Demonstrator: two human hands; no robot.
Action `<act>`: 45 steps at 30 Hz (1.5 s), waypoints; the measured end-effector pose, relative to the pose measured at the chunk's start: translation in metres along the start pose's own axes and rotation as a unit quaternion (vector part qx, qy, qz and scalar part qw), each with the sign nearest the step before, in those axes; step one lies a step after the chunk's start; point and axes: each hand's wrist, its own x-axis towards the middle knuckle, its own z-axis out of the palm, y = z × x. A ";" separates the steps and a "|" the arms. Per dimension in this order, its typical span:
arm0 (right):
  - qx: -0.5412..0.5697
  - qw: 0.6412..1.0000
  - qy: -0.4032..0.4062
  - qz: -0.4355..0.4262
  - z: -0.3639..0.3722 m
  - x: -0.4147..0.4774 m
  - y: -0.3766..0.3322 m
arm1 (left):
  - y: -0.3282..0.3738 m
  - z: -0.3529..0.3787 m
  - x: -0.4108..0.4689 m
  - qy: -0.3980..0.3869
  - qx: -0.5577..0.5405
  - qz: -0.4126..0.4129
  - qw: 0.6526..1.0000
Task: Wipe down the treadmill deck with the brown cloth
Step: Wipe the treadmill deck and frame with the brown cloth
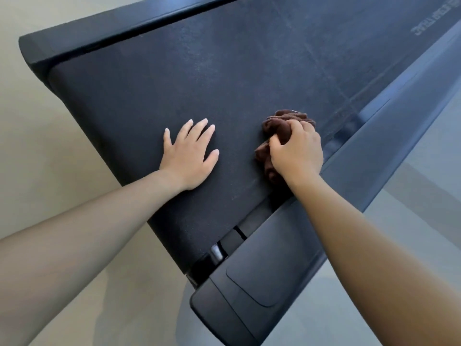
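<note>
Treadmill deck (199, 71) runs diagonally toward upper right; right hand (296, 151) grips brown cloth (277, 126).

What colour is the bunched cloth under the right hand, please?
Dark brown cloth, gripped by the right hand; head view.

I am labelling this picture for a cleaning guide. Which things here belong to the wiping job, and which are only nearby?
Belong to the job:
- brown cloth, bunched in the right hand
- treadmill belt
- left hand, flat on the belt

Only nearby:
- right side rail
- rear end cap
- floor
</note>
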 end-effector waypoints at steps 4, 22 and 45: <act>-0.006 1.000 0.026 0.006 0.003 -0.025 -0.002 | -0.003 -0.003 0.002 -0.009 -0.017 0.048 0.999; -0.044 0.994 0.039 0.087 -0.017 0.113 0.049 | 0.091 0.025 0.135 -0.006 -0.018 0.186 0.982; 0.049 0.962 0.197 0.182 -0.073 -0.089 0.023 | 0.097 0.000 0.079 -0.062 -0.172 0.313 0.932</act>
